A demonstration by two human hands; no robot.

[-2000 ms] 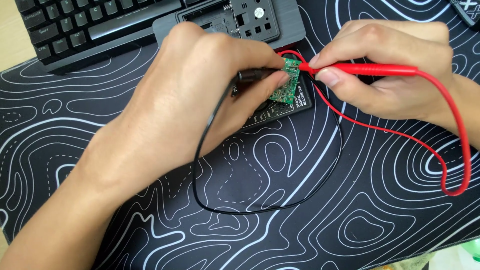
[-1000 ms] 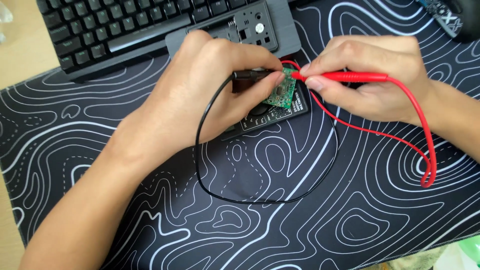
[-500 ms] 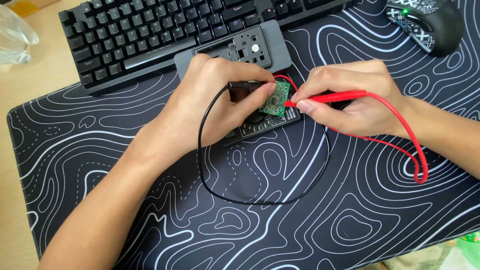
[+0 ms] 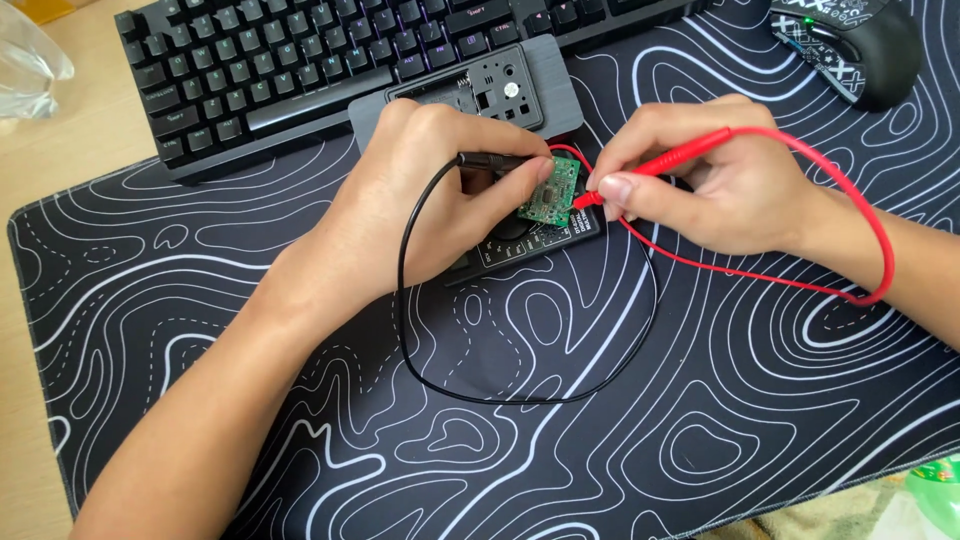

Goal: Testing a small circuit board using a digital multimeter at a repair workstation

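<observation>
- left hand (image 4: 420,195): pinches green circuit board (image 4: 549,192) plus black probe (image 4: 492,160), over the multimeter (image 4: 530,243)
- right hand (image 4: 705,180): grips red probe (image 4: 672,160), tip touching board's right edge
- keyboard (image 4: 300,60) behind multimeter

The left forearm is coming in from the near left, angling up toward the middle. The left hand (image 4: 420,200) is lying palm down, its fingers curled and pinching closed at the tips. The right forearm is entering from the right edge, wrist bending slightly. The right hand (image 4: 710,180) is pointing leftward, thumb and forefinger pressing together in a pen-like grip, other fingers tucking beneath. The two hands' fingertips are sitting near each other, not touching.
</observation>
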